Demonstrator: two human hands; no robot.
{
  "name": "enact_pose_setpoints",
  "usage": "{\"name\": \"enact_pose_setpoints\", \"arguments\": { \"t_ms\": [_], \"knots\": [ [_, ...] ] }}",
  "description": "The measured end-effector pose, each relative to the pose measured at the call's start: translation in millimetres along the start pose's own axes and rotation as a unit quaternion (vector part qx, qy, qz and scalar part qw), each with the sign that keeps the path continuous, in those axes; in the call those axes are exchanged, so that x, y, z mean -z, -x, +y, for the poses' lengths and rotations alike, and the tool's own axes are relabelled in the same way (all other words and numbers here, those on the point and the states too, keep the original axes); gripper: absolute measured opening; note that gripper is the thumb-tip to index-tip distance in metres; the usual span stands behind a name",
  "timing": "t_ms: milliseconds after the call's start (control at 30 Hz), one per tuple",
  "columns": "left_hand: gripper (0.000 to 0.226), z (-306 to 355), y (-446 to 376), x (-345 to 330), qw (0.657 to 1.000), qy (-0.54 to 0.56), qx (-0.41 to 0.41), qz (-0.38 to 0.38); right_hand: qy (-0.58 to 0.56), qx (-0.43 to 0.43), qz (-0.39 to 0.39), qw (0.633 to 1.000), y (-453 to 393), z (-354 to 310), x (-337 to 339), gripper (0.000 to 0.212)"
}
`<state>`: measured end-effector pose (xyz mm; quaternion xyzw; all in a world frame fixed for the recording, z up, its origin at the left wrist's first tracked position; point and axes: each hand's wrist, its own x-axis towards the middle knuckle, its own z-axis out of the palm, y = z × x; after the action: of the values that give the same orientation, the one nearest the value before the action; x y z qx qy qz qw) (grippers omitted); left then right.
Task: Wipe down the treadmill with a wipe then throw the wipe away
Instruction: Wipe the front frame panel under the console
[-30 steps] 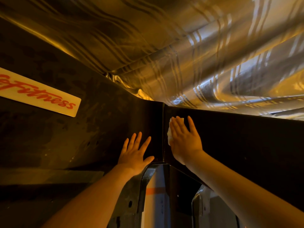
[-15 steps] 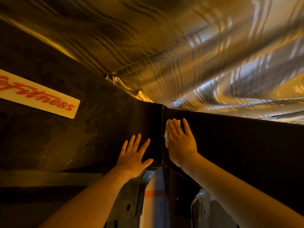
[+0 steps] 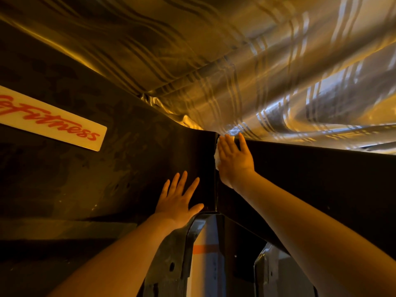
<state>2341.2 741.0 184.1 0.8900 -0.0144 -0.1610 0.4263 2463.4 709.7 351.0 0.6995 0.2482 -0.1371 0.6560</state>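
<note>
The wipe [image 3: 216,156] is a white wad pinned flat against the dark treadmill [image 3: 310,179] panel, right at the vertical seam where two black panels meet. Only its edge peeks out on the thumb side of the right hand [image 3: 233,159], so how far it spreads under the palm cannot be made out. That right hand lies over it with fingers straight and close together, pressing rather than pinching, fingertips reaching the panel's top edge.

Below and to the left of it, across the seam, the left hand [image 3: 179,201] is spread flat on the neighbouring panel, fingers fanned wide, thumb out toward the seam, holding nothing. Both forearms reach up from the bottom of the view.

Well off to the left of the left hand, a pale label [image 3: 51,117] with red script ending in "Fitness" sits slanted on the same dark surface. Above both hands, striped curtain fabric [image 3: 267,71] hangs in shiny folds. Beneath the wrists, black frame brackets [image 3: 171,260] flank a light strip [image 3: 203,249] with an orange band.
</note>
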Motion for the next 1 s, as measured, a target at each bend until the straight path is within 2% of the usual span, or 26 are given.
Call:
{"name": "enact_pose_setpoints", "arguments": {
  "t_ms": [400, 533, 633, 767, 900, 1000],
  "knots": [
    [0.073, -1.1, -1.4, -1.3, 1.000, -0.011, 0.002, 0.010, -0.004, 0.039, 0.017, 0.999, -1.4, 5.0, 0.7, 0.073],
    [0.095, -1.0, -3.2, -4.1, 1.000, -0.005, -0.011, 0.019, -0.009, 0.059, 0.016, 0.998, 19.7, -4.9, -7.8, 0.075],
    [0.098, -0.6, -2.1, -5.9, 1.000, 0.009, -0.008, 0.025, -0.005, 0.057, 0.017, 0.998, 24.2, -7.9, -10.8, 0.076],
    [0.096, -1.8, -2.8, -6.0, 0.999, 0.005, -0.009, 0.032, -0.006, 0.031, 0.012, 0.999, 1.4, -4.0, -1.6, 0.077],
    [0.074, 0.1, -2.2, -2.4, 1.000, -0.008, 0.002, 0.020, -0.011, 0.013, 0.007, 1.000, -11.2, 0.5, 1.6, 0.076],
    [0.073, -0.6, -0.7, -1.9, 1.000, -0.011, 0.006, 0.018, -0.012, 0.013, 0.015, 1.000, -1.9, -6.1, -1.6, 0.076]
  ]
}}
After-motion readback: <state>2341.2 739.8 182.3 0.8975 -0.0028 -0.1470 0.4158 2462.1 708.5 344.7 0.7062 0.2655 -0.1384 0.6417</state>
